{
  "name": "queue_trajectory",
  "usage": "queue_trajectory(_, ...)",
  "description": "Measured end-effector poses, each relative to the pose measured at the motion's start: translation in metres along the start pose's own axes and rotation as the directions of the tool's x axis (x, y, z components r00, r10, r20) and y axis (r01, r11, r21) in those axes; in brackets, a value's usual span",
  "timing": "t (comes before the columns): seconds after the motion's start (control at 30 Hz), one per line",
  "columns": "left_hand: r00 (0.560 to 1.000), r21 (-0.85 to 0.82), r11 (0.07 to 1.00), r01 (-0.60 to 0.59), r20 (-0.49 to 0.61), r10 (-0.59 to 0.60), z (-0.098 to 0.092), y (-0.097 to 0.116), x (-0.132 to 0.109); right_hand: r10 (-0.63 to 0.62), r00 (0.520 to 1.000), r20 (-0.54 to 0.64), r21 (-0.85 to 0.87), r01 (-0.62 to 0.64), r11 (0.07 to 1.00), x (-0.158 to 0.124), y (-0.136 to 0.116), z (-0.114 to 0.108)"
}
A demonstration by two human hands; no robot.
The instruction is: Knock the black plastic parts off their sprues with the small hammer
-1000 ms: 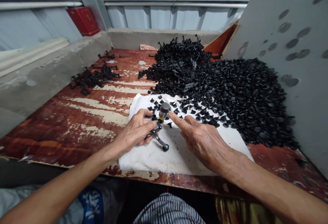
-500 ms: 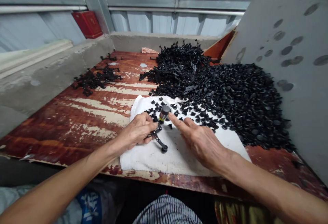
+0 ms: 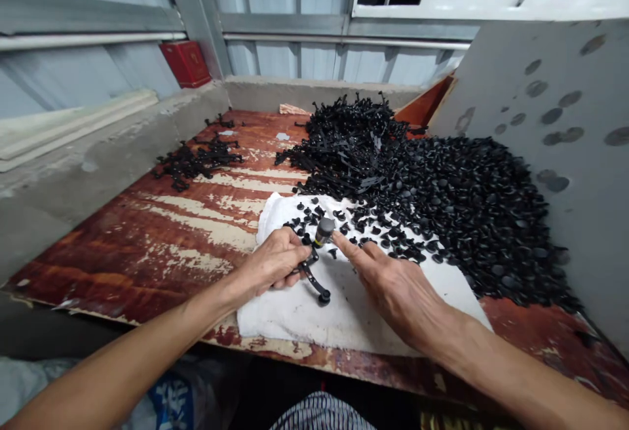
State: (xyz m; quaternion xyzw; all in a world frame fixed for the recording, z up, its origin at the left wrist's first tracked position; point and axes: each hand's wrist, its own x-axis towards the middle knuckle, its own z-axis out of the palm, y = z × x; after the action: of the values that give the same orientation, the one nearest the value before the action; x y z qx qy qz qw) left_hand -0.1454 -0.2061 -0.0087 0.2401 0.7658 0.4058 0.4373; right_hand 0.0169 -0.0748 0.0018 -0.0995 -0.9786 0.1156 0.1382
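Observation:
Between the thumb and fingers of my left hand (image 3: 280, 258) is a black plastic strip (image 3: 313, 279); its curved arm, with a round knob at the end, slants down over the white cloth (image 3: 295, 315). Just above the pinch stands the dark cylindrical head of a small mallet (image 3: 325, 229), with a yellow band. My right hand (image 3: 388, 279) is closed with its index finger stretched along to the mallet head; the handle is hidden under the hand. Several small black round-headed pieces (image 3: 388, 244) lie scattered on the cloth beyond both hands.
A large heap of black round-headed pieces (image 3: 472, 207) fills the right, against a spotted grey board (image 3: 521, 102). Behind is a pile of black strips (image 3: 348, 135). A smaller pile of black strips (image 3: 196, 160) lies left on the worn red-brown tabletop (image 3: 122, 253). A red box (image 3: 187, 64) stands on the ledge.
The camera view has tilted up a little, so everything sits lower in the picture. My hands keep nearly the same pose, with the mallet head still beside the left fingers.

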Motion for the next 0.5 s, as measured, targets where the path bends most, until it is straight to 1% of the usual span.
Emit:
queue_trajectory(0.03,1.0,0.043,0.999,-0.012,0.01,0.012,-0.003,0.002,-0.001,0.009,1.0,0.028,0.055,-0.01,0.998,0.0,0.0,-0.004)
queue_trajectory(0.07,1.0,0.09,0.996,-0.026,0.018,0.024,-0.009,0.005,-0.002,0.035,0.999,0.03,0.147,-0.039,0.988,-0.001,0.001,-0.009)
queue_trajectory(0.1,0.999,0.143,0.989,-0.047,0.005,0.047,-0.019,0.009,-0.002,0.089,0.996,0.017,0.278,-0.09,0.956,-0.003,0.002,-0.014)
queue_trajectory(0.13,0.997,0.202,0.977,-0.067,-0.026,0.074,-0.034,0.016,-0.001,0.178,0.984,0.009,0.429,-0.164,0.888,-0.005,0.004,-0.019)
queue_trajectory(0.17,0.989,0.265,0.961,-0.08,-0.101,0.11,-0.052,0.023,0.002,0.285,0.958,0.043,0.577,-0.257,0.775,-0.008,0.005,-0.023)
queue_trajectory(0.2,0.946,0.361,0.927,-0.101,-0.253,0.201,-0.072,0.033,0.006,0.376,0.916,0.139,0.711,-0.356,0.606,-0.011,0.007,-0.025)
queue_trajectory(0.23,0.871,0.495,0.865,-0.079,-0.388,0.301,-0.093,0.043,0.011,0.426,0.865,0.264,0.801,-0.443,0.402,-0.014,0.009,-0.026)
queue_trajectory(0.27,0.752,0.618,0.785,-0.041,-0.498,0.431,-0.113,0.053,0.018,0.436,0.826,0.358,0.851,-0.481,0.211,-0.018,0.01,-0.025)
queue_trajectory(0.3,0.631,0.676,0.735,0.046,-0.59,0.503,-0.13,0.063,0.026,0.436,0.798,0.417,0.874,-0.483,0.048,-0.021,0.011,-0.023)
queue_trajectory(0.33,0.531,0.697,0.706,0.124,-0.648,0.546,-0.142,0.072,0.036,0.413,0.769,0.488,0.862,-0.5,-0.088,-0.024,0.012,-0.019)
queue_trajectory(0.37,0.484,0.71,0.683,0.174,-0.665,0.568,-0.15,0.079,0.047,0.396,0.737,0.548,0.834,-0.517,-0.192,-0.026,0.013,-0.015)
queue_trajectory(0.4,0.498,0.728,0.659,0.19,-0.65,0.574,-0.152,0.085,0.061,0.395,0.711,0.582,0.813,-0.515,-0.271,-0.028,0.014,-0.01)
queue_trajectory(0.43,0.57,0.756,0.633,0.169,-0.598,0.563,-0.151,0.089,0.076,0.387,0.695,0.606,0.794,-0.503,-0.34,-0.028,0.015,-0.006)
queue_trajectory(0.47,0.625,0.779,0.615,0.126,-0.543,0.56,-0.146,0.092,0.093,0.371,0.688,0.623,0.777,-0.493,-0.391,-0.028,0.017,-0.003)
queue_trajectory(0.5,0.663,0.791,0.606,0.084,-0.499,0.558,-0.14,0.094,0.111,0.339,0.693,0.636,0.76,-0.487,-0.43,-0.027,0.019,0.0)
